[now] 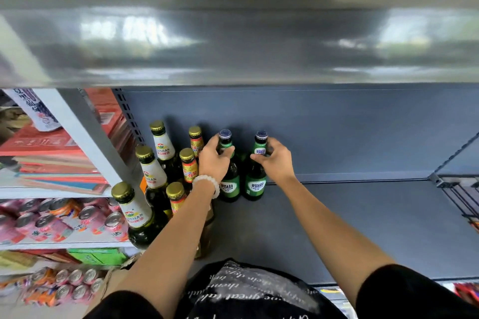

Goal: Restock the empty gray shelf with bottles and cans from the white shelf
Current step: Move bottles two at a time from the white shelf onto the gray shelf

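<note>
Two green bottles (239,179) upright on gray shelf (363,215); each hand's grip clasps one neck

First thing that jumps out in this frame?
Two bare hands, left hand and right hand, each grip the neck of an upright green glass bottle at the back of the dark gray metal shelf. Left of them stand gold-capped dark glass bottles.

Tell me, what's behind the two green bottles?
Behind the green bottles only the gray shelf's bare back panel and their shadows show. The left hand and right hand on the necks hide a little.
</note>
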